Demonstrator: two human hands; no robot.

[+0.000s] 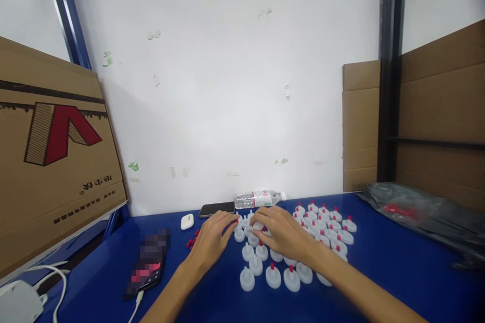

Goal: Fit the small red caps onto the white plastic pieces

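Observation:
My left hand (212, 236) is closed in a pinch, with a speck of red, seemingly a small red tip cap, at its fingertips. Close by on the right, my right hand (282, 232) curls its fingers round a white nozzle cap (258, 226), partly hidden by them. Below and between the hands stand several white nozzle caps with bare spouts, such as one bare cap (247, 279) at the front. Many other caps wear red tips, like the red-tipped cap (291, 279). Loose red tip caps (192, 241) lie left of my left hand, partly covered by it.
Along the wall lie a clear plastic bottle (261, 199) and a dark phone (216, 209). A white earphone case (187, 221) and a plugged-in phone (147, 265) are on the left. A grey plastic bag (413, 222) lies at right; a large cardboard box (56, 146) stands at left.

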